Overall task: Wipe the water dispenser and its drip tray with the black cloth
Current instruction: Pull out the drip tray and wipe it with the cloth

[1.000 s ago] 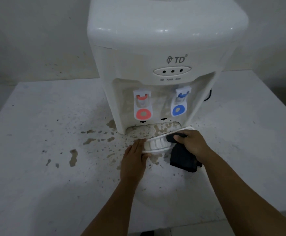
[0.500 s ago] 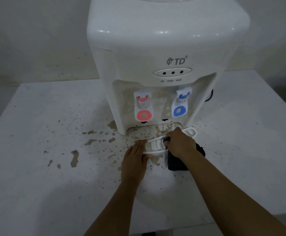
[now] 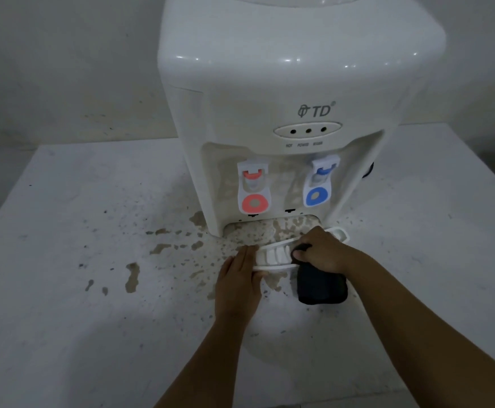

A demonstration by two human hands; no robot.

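A white water dispenser [image 3: 284, 83] with a red tap and a blue tap stands at the back of a white table [image 3: 78, 319]. Its white slotted drip tray [image 3: 272, 256] is pulled out in front of the base and tilted. My left hand [image 3: 239, 278] rests flat against the tray's left end, fingers straight. My right hand [image 3: 321, 251] grips the black cloth [image 3: 321, 285] and presses it on the tray's right part; the cloth hangs down to the table below my hand.
Brown dried stains [image 3: 131, 276] are spattered over the table left of and in front of the dispenser, and the recess [image 3: 270, 228] under the taps is stained too. A grey wall [image 3: 64, 69] stands behind the table.
My right hand has slid the cloth leftward along the tray, then slightly back. The left hand has stayed at the tray's left end.
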